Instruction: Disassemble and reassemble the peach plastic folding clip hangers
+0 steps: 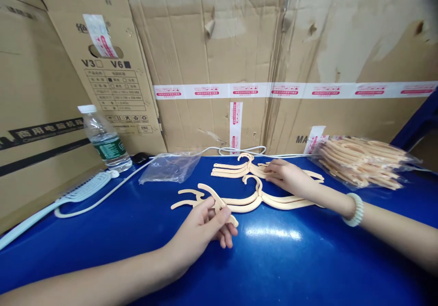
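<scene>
My left hand (207,226) is closed around a cream plastic clothes hanger piece (210,193), tilted above the blue table. Two curved cream ends (183,203) stick out left of that hand; I cannot tell whether they belong to the same hanger. My right hand (287,178) reaches to the back, its fingers bent down and closed on a cream hanger among the rear hangers (227,171). Between the hands lie spread hangers (260,197), stacked closely with hooks pointing away from me. The right fingertips are partly hidden.
Clear bags of many hangers (362,160) lie at the right. An empty-looking plastic bag (169,168), a water bottle (109,144), a pale hairbrush (85,187) and a white cable (119,189) are at the left. Cardboard (205,55) walls the blue table's (273,269) back.
</scene>
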`<act>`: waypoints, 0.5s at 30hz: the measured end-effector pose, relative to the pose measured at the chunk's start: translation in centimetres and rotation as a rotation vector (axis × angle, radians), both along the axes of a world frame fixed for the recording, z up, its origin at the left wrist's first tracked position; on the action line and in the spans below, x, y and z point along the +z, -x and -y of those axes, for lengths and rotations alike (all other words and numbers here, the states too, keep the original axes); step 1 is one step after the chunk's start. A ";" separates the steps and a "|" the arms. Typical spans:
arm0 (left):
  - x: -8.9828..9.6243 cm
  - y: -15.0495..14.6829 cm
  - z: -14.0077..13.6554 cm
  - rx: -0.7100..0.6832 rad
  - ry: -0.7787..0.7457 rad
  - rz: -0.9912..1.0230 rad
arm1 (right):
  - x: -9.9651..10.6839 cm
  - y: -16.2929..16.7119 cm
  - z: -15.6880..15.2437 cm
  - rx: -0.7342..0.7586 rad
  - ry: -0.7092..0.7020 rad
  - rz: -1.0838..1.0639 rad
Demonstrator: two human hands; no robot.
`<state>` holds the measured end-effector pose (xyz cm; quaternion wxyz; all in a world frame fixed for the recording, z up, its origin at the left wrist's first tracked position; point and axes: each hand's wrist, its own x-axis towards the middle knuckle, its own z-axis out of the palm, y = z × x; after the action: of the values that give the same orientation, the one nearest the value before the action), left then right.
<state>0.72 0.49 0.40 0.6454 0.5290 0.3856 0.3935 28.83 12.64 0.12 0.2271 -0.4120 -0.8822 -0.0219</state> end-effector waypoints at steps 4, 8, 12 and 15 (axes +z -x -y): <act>-0.1 0.2 0.0 0.019 -0.021 -0.015 | -0.6 0.2 -0.2 -0.010 0.000 0.045; 0.0 0.5 0.1 0.030 -0.026 -0.029 | -0.2 0.8 -0.1 -0.034 0.008 0.049; 0.7 0.7 -0.1 0.061 -0.031 -0.024 | 1.8 0.7 0.4 -0.049 0.029 0.000; 1.5 0.9 -0.1 0.095 0.011 -0.001 | 4.2 0.2 1.7 -0.024 0.024 -0.075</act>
<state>-0.21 0.59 1.86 0.6287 0.5068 0.4126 0.4214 28.67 10.94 4.35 0.2548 -0.4256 -0.8683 0.0013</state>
